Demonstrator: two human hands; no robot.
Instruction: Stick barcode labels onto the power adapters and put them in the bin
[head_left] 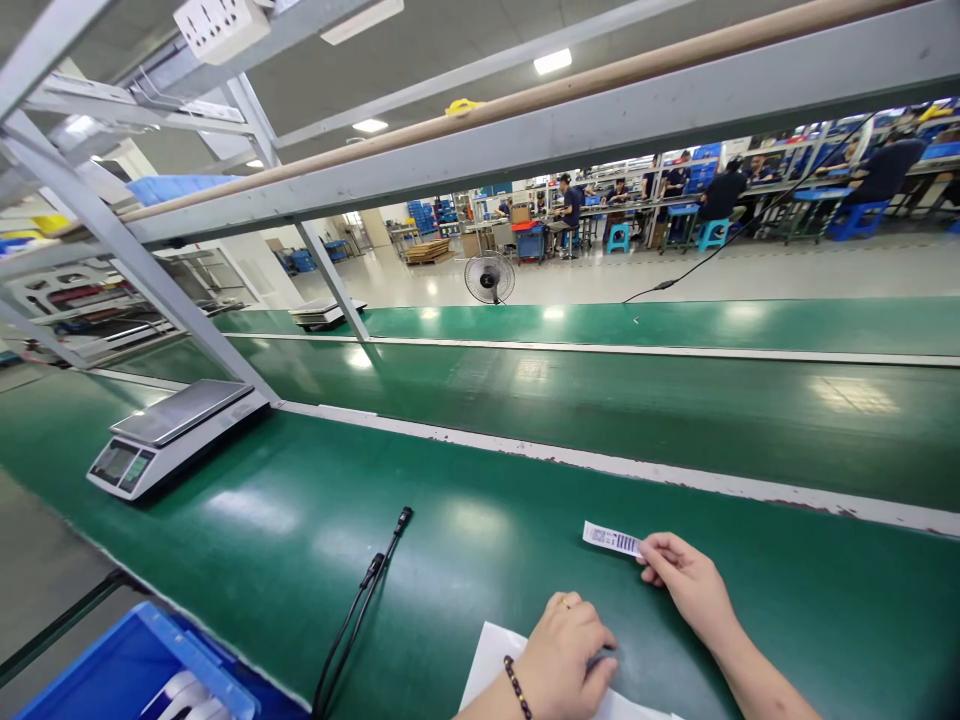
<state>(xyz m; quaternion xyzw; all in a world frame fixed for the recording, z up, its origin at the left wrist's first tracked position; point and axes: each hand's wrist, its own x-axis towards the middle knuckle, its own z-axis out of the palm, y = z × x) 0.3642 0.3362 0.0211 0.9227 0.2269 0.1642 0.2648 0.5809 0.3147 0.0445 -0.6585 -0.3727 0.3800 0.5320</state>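
Observation:
My right hand (688, 583) pinches a small white label (611, 538) printed with black bars by its right end, above the green table. My left hand (564, 655), with a ring and a dark beaded bracelet, is curled over a white sheet (489, 655) near the front edge. Its thumb and forefinger come close together; what lies between them, if anything, is hidden. To the left of the sheet, a black cable (363, 600) with connector ends lies on the green surface, apart from both hands.
A weighing scale (180, 430) stands at left on the green worktop (450, 560). Below it is a blue bin (97, 675) with white items. A metal frame (480, 165) crosses overhead, its post by the scale. Beyond are a fan (489, 278) and several people at benches.

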